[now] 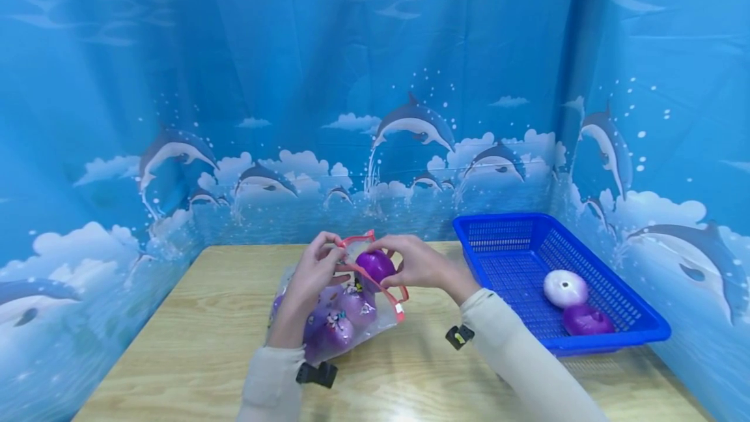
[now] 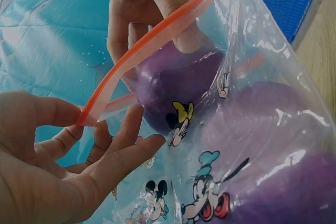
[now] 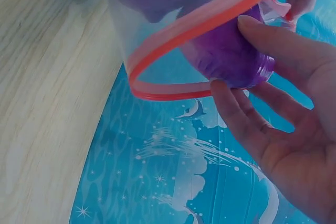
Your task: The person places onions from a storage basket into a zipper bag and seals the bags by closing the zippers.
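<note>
A clear zip bag with a red zip edge and printed cartoon figures lies on the table, several purple onions inside it. My left hand pinches the zip edge between thumb and forefinger, its other fingers spread along the plastic. At the bag's gaping mouth, my right hand grips a shiny purple onion with thumb and fingertips. In the right wrist view, that onion sits partly behind the red edge.
To the right stands a blue plastic basket with mesh sides. Inside it, a pale onion with a dark spot lies against a purple onion. The wooden table reaches back to a dolphin-print curtain.
</note>
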{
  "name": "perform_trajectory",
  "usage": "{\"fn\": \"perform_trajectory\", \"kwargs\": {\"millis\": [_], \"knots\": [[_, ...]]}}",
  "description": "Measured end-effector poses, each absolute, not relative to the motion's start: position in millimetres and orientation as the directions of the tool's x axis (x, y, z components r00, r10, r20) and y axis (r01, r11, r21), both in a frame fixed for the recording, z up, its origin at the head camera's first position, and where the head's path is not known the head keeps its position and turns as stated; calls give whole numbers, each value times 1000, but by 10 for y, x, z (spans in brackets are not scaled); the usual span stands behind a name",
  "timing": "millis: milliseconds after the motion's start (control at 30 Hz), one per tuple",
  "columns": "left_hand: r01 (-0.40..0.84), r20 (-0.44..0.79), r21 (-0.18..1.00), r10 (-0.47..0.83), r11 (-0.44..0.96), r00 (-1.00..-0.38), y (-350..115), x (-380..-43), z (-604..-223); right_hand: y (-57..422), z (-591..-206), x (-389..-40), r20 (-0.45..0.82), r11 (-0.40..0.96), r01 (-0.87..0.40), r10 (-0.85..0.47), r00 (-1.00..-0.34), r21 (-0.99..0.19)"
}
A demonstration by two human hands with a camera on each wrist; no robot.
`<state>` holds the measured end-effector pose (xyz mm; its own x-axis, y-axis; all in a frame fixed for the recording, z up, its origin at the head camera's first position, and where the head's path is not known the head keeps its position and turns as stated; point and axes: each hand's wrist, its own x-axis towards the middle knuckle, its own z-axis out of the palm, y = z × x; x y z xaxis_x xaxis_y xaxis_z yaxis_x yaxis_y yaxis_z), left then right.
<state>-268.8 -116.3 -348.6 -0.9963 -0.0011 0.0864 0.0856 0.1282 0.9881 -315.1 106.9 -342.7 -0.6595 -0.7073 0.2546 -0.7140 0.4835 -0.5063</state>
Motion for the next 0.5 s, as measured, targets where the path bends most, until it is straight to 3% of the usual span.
{"fn": "perform_trajectory", "kwargs": {"millis": [233,500], "knots": [[81,83,988,-12,129,-996,-1172,-2695,-3485,1066,-3447,-3140,294,522,-754,-706,-644,-398],[82,84,993,-19,82,-996,-1174,-2702,-3474,1060,-3477,-3124,354,519,-767,-684,-637,-377]]}}
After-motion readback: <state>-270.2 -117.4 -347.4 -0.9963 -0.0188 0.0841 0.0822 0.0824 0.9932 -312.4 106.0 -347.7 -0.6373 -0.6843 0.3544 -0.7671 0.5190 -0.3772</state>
